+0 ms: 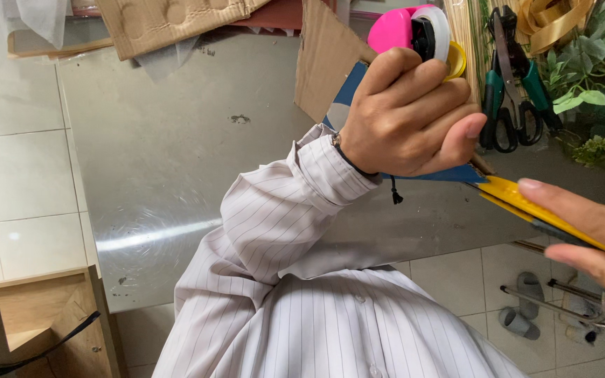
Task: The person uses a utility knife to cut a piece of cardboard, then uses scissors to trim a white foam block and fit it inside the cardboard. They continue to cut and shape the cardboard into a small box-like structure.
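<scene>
My left hand (pixel 407 115) is closed around a flat blue piece of card (pixel 353 87), pressing it near the steel table (pixel 176 175). A black cord bracelet sits at that wrist, above a striped shirt sleeve. My right hand (pixel 589 238) comes in from the right edge, gripping a yellow utility knife (pixel 512 196). Its tip points left and meets the blue card just under my left thumb. A brown cardboard piece (pixel 323 56) stands bent beside the blue card.
A pink tape dispenser (pixel 414 28) lies behind my left hand. Green-handled pliers and black scissors (pixel 509 91) lie at the back right beside artificial leaves (pixel 589 77). More cardboard (pixel 162 21) lies at the table's far edge. A wooden crate (pixel 29 322) stands at lower left.
</scene>
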